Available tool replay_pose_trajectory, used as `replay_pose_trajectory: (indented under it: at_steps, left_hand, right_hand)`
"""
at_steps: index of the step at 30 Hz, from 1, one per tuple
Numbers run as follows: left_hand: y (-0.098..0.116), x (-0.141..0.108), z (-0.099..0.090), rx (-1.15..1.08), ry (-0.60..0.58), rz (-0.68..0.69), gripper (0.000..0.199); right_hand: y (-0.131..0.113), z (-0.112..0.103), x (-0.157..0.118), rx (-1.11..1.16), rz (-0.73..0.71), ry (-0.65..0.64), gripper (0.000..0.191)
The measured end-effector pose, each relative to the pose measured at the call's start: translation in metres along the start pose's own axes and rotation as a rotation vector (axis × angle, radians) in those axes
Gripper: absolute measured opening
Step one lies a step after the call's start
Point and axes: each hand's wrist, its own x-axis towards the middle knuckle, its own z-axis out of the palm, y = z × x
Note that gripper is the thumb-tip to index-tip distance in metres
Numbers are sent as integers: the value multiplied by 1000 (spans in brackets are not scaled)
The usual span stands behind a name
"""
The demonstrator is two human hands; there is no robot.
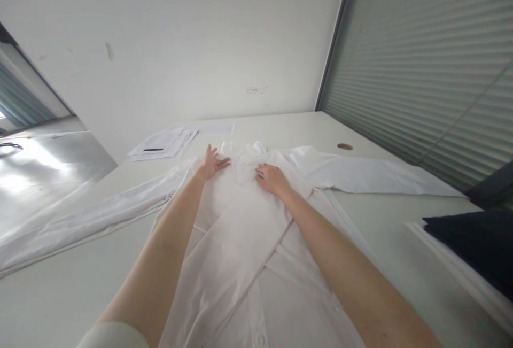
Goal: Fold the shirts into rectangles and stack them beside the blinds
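Observation:
A white button-up shirt (244,219) lies spread on the table, its collar end toward the wall. One sleeve stretches out to the left and the other to the right. A diagonal fold edge crosses the shirt's front, and a button shows near the bottom of the view. My left hand (213,163) rests by the collar's left side, fingers spread and holding nothing. On the upper right of the front, my right hand (273,178) lies palm down on the fabric, its fingers slightly bent and apart.
Loose paper sheets (162,144) lie at the table's back left. A round cable hole (344,146) is at the back right. Dark folded cloth (476,246) sits on white material at the right edge. A wall (208,38) and a blind-covered window (420,70) bound the table (280,122).

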Motion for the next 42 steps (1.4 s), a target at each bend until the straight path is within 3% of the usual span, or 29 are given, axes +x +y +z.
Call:
replay_pose_trajectory:
  at_steps: [7,9,12,17,22,28,30,36,42]
  left_hand:
    - [-14,6,0,92,72,134,75]
    - [-19,6,4,302,134,265,74]
    - [-25,6,11,619,221,421,53]
    - [-27,-4,18,852,294,556,17]
    - [-25,-20,23,1422,151,767,37]
    - [-24,-22,27,1557,96,795,51]
    - [-24,-20,26,1535,118,780,46]
    - [-24,-16,21,1471,118,719,29]
    - [-26,-16,25,1482,125,686,31]
  right_hand:
    - [3,2,1,10,1,1,32]
    - [3,3,1,10,7,-1,32]
    - [2,2,1,11,8,-3,32]
    - [2,2,1,15,13,-2,33]
    - [3,3,2,27,10,1,32]
    - [2,1,2,40,3,1,34]
    - [2,0,1,41,17,6,40]
    - [2,0,-1,114,96,129,81]
    - [4,1,1,78,96,105,83]
